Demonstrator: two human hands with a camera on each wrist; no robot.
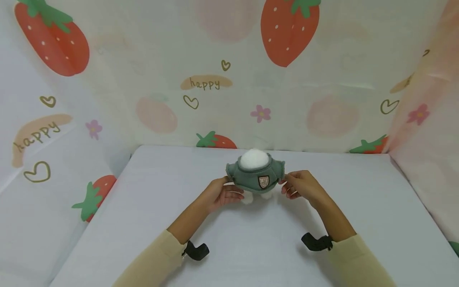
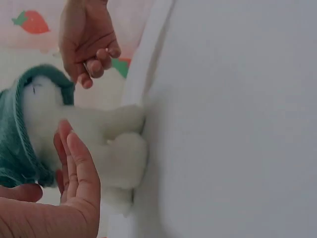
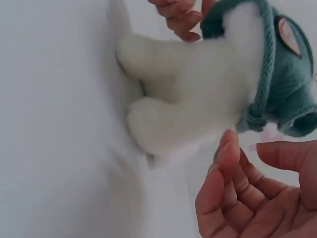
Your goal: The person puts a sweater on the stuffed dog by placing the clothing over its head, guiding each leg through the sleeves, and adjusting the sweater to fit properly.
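Note:
A white plush toy [image 3: 168,99] stands on its short legs on the table. A green knitted sweater [image 1: 251,179] with a shield-shaped badge [image 1: 263,182] sits around its upper part, and the rounded white top [image 1: 254,159] shows through the neck opening. My left hand [image 1: 224,194] pinches the sweater's lower edge at its side between thumb and forefinger, with the other fingers extended alongside the white body. On the opposite side, my right hand [image 1: 301,185] is close by the sweater's hem; in the right wrist view its thumb and fingers stand apart, fingertips near the body.
The white tabletop [image 1: 247,247] reaches back to a cloth backdrop [image 1: 244,107] printed with strawberries, hearts and "happy". Similar cloth hangs at both sides. A black wrist mount [image 1: 196,251] is on my left wrist, another black mount [image 1: 317,242] on my right.

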